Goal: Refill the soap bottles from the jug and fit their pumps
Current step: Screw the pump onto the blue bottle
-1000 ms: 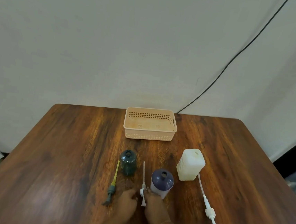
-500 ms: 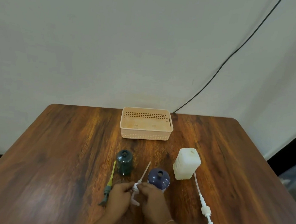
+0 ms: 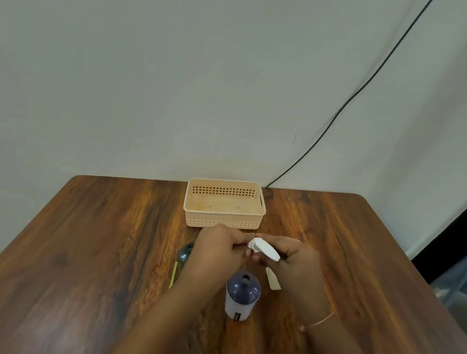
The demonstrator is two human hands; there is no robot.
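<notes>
- Basket (image 3: 222, 223): peach plastic, rectangular, with perforated walls. It stands at the far edge of the desk (image 3: 90, 263), its pale floor in view.
- Blue bottle (image 3: 242, 297): upright between the person's forearms, round-shouldered and opaque, neck open. Its fill level cannot be told.
- Green bottle (image 3: 185, 253): dark, upright, neck open, largely hidden behind the left wrist. A yellow tube (image 3: 173, 273) lies on the desk just beside it.
- Jug (image 3: 273, 280): only a pale sliver shows under the right hand.
- Left hand (image 3: 219, 249) and right hand (image 3: 295, 261): raised in front of the basket, fingertips meeting. Both pinch the white pump (image 3: 265, 249), the left at its ridged end, the right curled round its tapered end.
- White pump: smooth plastic, held beyond the blue bottle, apart from its neck.
- Bracelet (image 3: 319, 322): a thin band on the right wrist.
- Desk: glossy dark wood grain, rounded corners.
</notes>
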